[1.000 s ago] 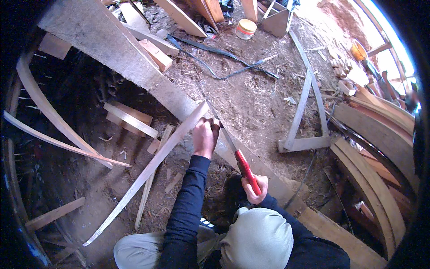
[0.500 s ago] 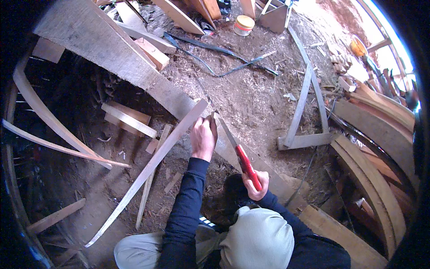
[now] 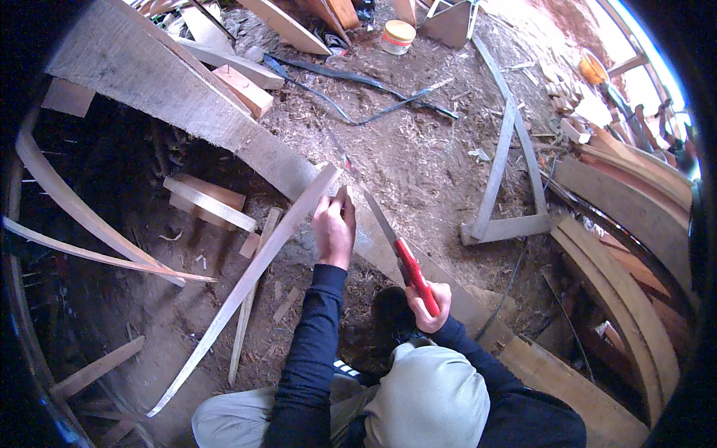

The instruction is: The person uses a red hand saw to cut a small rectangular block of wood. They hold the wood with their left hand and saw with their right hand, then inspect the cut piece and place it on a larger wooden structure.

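Observation:
My right hand (image 3: 431,308) is closed around the red handle of a handsaw (image 3: 413,272). Its narrow, tapering blade points up and left, over the long wooden plank and past my left fingertips. My left hand (image 3: 334,231) has its fingers curled together beside the upper end of a long, slightly curved wooden strip (image 3: 258,267). Whatever is inside those fingers is hidden. The strip's upper end rests over the wide plank (image 3: 261,153), and its lower end reaches toward the lower left.
Curved timbers (image 3: 624,313) are stacked at right, near a triangular wooden frame (image 3: 508,179). Short wood blocks (image 3: 209,201) lie left of the strip. A dark strap (image 3: 358,78) and a lidded tub (image 3: 397,37) sit on the shaving-strewn ground at the far side.
My left hand has shifted slightly left and down, its fingers now apart from the saw blade. The saw stays in my right hand, nearly in place. The whole view has moved a little.

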A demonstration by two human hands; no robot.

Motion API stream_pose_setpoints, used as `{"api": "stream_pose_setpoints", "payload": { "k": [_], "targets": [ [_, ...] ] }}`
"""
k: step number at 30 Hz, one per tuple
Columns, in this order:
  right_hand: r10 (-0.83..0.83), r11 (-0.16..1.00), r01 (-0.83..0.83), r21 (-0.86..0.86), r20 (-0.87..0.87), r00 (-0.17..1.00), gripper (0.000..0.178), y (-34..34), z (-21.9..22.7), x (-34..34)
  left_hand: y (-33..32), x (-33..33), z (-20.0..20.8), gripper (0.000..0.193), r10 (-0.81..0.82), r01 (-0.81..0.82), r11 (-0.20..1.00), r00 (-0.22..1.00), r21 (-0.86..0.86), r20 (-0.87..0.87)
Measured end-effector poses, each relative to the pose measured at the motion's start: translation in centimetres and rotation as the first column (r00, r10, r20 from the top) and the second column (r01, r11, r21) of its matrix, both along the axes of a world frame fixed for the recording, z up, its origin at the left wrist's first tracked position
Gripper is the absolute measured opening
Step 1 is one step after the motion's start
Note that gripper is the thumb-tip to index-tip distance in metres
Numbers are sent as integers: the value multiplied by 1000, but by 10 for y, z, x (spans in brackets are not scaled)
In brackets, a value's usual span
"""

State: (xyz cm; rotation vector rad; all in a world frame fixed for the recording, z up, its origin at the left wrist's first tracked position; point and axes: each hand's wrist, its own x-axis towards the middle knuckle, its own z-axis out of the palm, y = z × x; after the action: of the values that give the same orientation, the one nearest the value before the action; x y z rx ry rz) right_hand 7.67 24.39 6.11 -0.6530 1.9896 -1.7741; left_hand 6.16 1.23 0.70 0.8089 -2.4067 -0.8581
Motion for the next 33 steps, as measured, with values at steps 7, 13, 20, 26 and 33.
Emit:
{"api": "stream_pose_setpoints", "payload": {
  "k": [7,13,20,26,33],
  "targets": [
    [19,1000,-18,13,-6,1000,9,-2,-3,2,2,-1,0,20,13,-13,1000,1000,-6,-9],
    [14,1000,-15,23,27,1000,12,-1,-7,5,7,-7,0,15,-5,4,1000,1000,29,25],
    [43,999,-43,17,-34,998,8,5,-10,6,7,-4,0,10,-49,49,999,999,-16,9],
    [16,1000,-16,15,23,1000,6,-8,-20,-3,20,-10,4,7,-46,46,999,999,-9,18],
    [-21,994,26,110,-42,999,10,11,-16,-5,10,-2,7,12,45,-44,997,999,61,-8]
  ]
}}
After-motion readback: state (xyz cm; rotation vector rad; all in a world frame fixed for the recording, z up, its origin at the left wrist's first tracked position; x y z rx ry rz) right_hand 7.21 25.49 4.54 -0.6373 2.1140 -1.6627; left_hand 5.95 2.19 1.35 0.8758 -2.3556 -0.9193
